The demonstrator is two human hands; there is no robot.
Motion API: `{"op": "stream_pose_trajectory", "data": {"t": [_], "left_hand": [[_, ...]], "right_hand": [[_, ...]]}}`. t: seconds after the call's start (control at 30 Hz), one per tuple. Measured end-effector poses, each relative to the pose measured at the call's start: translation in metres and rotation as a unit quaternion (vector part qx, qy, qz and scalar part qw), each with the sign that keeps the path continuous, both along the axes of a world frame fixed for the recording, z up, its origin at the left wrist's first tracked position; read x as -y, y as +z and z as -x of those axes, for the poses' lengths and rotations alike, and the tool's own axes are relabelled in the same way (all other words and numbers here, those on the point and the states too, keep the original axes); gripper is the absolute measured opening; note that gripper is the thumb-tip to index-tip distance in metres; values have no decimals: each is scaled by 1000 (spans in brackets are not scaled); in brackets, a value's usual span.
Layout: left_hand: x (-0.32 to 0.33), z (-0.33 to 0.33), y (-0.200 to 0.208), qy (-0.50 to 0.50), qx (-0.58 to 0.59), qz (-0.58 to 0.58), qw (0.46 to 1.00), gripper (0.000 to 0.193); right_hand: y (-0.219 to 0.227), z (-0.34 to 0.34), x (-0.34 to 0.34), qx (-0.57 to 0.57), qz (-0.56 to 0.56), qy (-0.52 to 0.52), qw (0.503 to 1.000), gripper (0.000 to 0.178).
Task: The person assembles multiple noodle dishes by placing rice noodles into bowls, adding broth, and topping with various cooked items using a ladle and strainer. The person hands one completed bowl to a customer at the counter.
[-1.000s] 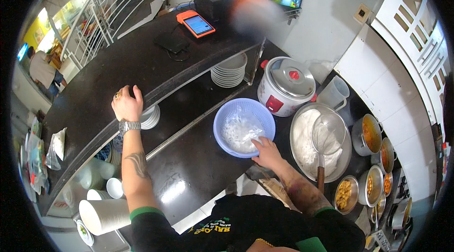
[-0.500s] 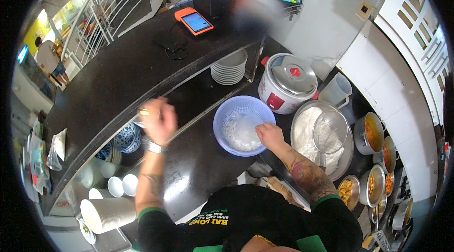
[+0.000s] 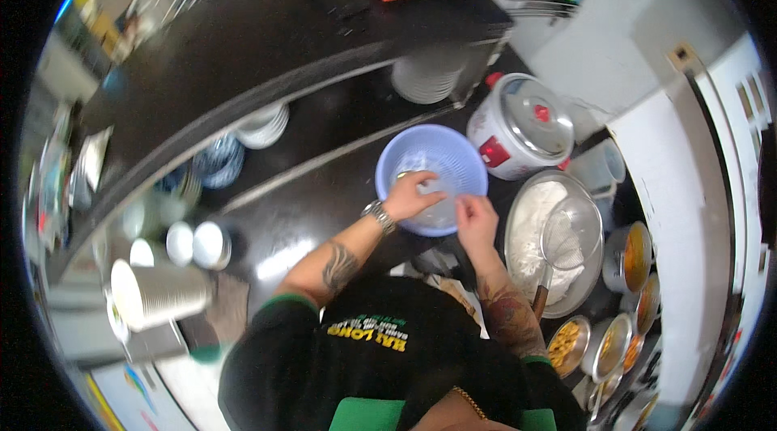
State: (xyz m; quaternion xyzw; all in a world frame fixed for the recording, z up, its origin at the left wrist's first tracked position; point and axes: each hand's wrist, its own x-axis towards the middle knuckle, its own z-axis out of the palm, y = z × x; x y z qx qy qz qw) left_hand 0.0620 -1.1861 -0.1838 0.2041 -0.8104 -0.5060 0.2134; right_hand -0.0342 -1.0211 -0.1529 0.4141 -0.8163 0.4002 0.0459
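Note:
A lavender-blue plastic colander (image 3: 388, 157) stands on the dark counter in front of me. Whitish, translucent material (image 3: 441, 186) lies in it, too blurred to name. My left hand (image 3: 411, 198), with a metal watch at the wrist, hovers over the near left part of the colander. Its thumb and forefinger curve apart, and I see nothing firmly held. At the near right rim, my right hand (image 3: 476, 225) has its fingertips pinched together beside the translucent material; whatever is between them cannot be made out.
Right of the colander stand a rice cooker (image 3: 522, 127), a clear jug (image 3: 599, 164), and a metal basin (image 3: 518, 188) of white powder with a strainer (image 3: 573, 238). Several food pots sit farther right. Stacked cups (image 3: 162, 293) and bowls are left; a raised counter (image 3: 267, 50) runs behind.
My left hand has come from the shelf edge at the left over to the colander. My right hand stays by the colander's right side. The whole view has shifted and tilted.

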Motion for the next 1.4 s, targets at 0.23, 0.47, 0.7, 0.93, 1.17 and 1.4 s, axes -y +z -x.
{"op": "stream_pose_trajectory", "data": {"t": [0.23,0.47,0.7,0.93,1.17,1.4], "left_hand": [[-26,-8,3,132,12,33,991,12],[-65,-40,21,-18,-113,109,987,11],[-36,-57,8,44,111,143,982,15],[-42,-50,1,-251,67,194,946,19],[-35,-18,15,-393,70,214,892,14],[-79,-8,28,-526,70,1,848,26]], "right_hand": [[0,-37,-7,-202,30,101,974,19],[-19,-32,12,44,-168,217,960,53],[-46,-35,46,405,0,33,914,80],[-37,-2,83,610,88,46,786,58],[10,27,75,419,151,-38,895,61],[107,16,-182,150,-329,-367,857,37]]}}
